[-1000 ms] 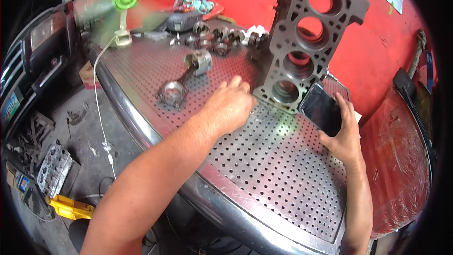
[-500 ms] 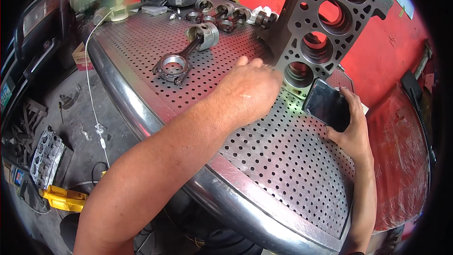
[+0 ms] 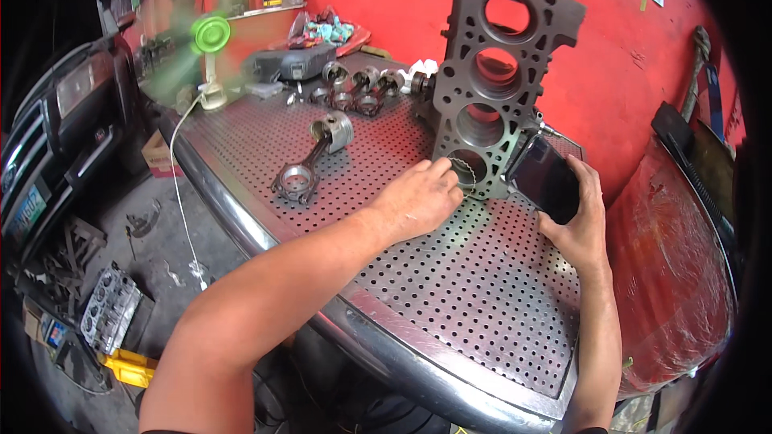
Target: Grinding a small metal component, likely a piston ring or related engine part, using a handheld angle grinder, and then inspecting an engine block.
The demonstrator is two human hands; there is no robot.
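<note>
An engine block [image 3: 515, 40] stands on end on the perforated metal table, its row of cylinder bores facing me. At the lowest bore, my left hand [image 3: 422, 197] pinches a thin, wavy piston ring [image 3: 465, 167]. I cannot tell whether the ring sits inside the bore or just in front of it. My right hand [image 3: 581, 217] grips a dark smartphone [image 3: 545, 181], tilted beside the block's lower right edge. A greenish glow falls on the table below it. Left of my left hand lies a piston with its connecting rod [image 3: 318, 159].
Several more pistons with rods [image 3: 354, 90] lie at the back, near a dark case [image 3: 291, 63]. A green fan [image 3: 211, 34] spins on the far left corner, its white cord [image 3: 178, 185] hanging down. A cylinder head [image 3: 117, 305] is on the floor. Red plastic-wrapped panel [image 3: 671, 273] stands at right.
The view has shifted, showing more of the back wall and the whole block face. The ring in my left hand now shows at the lowest bore. My right hand still holds the smartphone.
</note>
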